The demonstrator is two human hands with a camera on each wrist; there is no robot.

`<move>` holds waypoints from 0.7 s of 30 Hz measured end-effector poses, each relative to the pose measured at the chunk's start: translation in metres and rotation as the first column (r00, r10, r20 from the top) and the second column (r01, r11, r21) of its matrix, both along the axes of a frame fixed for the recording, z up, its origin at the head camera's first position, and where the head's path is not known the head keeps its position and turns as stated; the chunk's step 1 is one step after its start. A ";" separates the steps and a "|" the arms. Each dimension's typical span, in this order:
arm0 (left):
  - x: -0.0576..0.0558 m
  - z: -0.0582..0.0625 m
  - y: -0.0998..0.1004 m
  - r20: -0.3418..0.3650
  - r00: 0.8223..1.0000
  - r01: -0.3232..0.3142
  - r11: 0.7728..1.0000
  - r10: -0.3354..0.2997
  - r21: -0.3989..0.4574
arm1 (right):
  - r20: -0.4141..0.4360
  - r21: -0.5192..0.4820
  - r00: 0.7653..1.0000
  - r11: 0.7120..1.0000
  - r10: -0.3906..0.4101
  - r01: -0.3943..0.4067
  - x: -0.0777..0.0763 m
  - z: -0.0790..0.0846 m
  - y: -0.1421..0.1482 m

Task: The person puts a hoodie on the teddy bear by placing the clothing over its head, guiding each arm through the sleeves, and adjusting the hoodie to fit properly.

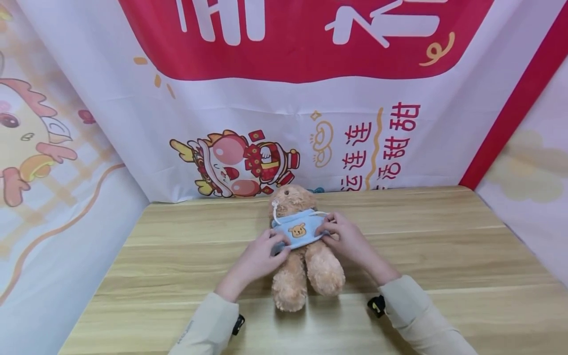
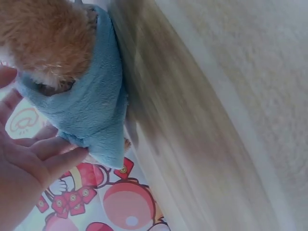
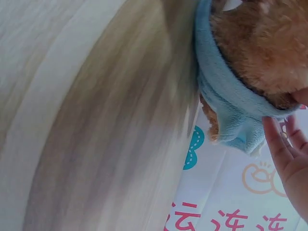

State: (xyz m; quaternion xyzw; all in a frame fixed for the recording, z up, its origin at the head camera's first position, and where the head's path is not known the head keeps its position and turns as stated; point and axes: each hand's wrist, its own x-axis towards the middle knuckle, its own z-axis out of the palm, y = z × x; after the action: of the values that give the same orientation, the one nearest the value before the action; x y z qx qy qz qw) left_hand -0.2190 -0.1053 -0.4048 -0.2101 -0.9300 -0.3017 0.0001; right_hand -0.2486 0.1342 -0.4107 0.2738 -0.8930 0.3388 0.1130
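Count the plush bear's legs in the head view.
2: one leg on the left hand's side, the other leg on the right hand's side, both emerging from the blue top.

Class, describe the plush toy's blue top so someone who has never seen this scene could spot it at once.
On the wooden table, a brown plush toy lies with its feet toward the camera. Between its head and legs, the left hand and right hand hold a blue top. Its colour and bear-face patch set it apart from the shaggy fur.
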 end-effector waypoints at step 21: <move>-0.004 -0.006 0.029 -0.167 0.972 0.113 0.951 -0.166 -0.288 | 0.098 -0.154 0.984 0.975 -0.146 0.160 0.009 -0.005 0.005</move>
State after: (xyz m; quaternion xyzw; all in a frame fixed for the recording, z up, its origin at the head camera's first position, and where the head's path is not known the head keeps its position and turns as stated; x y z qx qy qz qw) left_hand -0.2228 -0.0763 -0.4113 -0.3010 -0.9415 -0.1468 0.0378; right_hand -0.2396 0.1395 -0.4154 0.1792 -0.8852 0.4116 0.1221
